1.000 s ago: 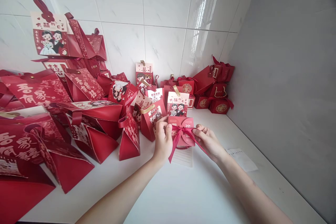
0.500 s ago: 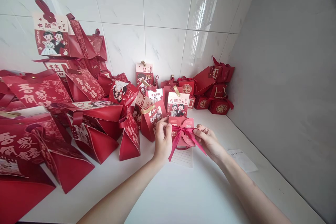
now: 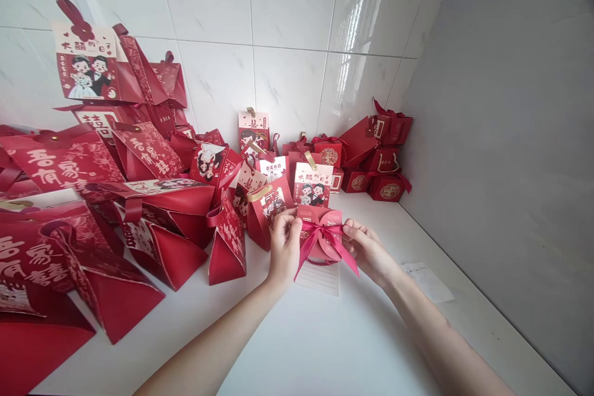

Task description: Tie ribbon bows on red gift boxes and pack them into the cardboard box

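Observation:
A small red gift box point(image 3: 326, 252) with gold lettering sits in front of me, between my two hands. Across its front a dark pink ribbon point(image 3: 321, 230) is tied in a bow, its two tails hanging down and outward. My left hand point(image 3: 284, 241) pinches the bow's left loop, thumb in front, at the box's left edge. On the other side, my right hand point(image 3: 364, 246) pinches the right loop between thumb and fingers. A red cord handle shows below the box, over a lined sheet of paper point(image 3: 320, 278). Fingers behind the box are partly hidden.
Many red gift boxes point(image 3: 153, 241) are stacked on the left. Smaller printed boxes point(image 3: 312, 189) stand just behind my hands, and more ribboned boxes point(image 3: 385, 189) are piled at the back right. A white paper point(image 3: 427, 281) lies on the white table point(image 3: 297, 346); tiled walls close the back.
The bow's loops look slightly wider and its tails have swung a little. Both hands stay on the ribbon; the whole view has shifted slightly.

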Action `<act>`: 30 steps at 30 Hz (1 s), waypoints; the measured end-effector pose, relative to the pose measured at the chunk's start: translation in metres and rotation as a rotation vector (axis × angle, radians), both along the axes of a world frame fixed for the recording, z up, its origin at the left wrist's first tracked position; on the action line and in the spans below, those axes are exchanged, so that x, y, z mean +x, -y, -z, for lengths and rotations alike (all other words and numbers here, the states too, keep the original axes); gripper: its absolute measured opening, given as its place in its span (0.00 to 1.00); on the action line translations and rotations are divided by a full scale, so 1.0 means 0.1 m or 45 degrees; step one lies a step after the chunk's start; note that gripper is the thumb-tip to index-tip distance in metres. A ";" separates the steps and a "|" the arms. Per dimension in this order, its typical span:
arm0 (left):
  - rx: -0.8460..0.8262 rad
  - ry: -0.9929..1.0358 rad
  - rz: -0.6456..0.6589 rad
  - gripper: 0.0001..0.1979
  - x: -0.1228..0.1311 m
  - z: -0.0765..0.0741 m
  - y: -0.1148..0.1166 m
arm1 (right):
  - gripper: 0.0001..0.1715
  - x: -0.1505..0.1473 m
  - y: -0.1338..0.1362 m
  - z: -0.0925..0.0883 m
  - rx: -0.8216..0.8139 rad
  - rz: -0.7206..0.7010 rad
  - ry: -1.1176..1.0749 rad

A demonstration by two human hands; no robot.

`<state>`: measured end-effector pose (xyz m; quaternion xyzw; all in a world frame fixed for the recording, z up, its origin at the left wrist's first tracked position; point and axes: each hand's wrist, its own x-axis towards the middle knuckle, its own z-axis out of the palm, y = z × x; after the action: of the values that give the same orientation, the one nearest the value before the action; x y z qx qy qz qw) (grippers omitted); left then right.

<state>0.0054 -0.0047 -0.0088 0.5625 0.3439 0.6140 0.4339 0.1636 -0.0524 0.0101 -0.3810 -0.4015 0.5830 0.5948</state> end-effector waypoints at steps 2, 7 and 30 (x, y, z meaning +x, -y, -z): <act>-0.027 0.003 -0.017 0.10 0.00 -0.02 0.01 | 0.24 0.00 0.01 0.00 0.001 -0.002 -0.005; -0.071 0.017 -0.031 0.10 0.00 -0.04 0.01 | 0.21 0.00 0.01 -0.02 -0.038 0.027 -0.013; -0.033 -0.016 -0.055 0.09 0.00 0.00 0.03 | 0.20 0.01 0.01 0.00 -0.021 0.023 0.012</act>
<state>0.0050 -0.0078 -0.0086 0.5531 0.3669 0.6151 0.4255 0.1644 -0.0537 0.0105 -0.3922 -0.3961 0.5789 0.5951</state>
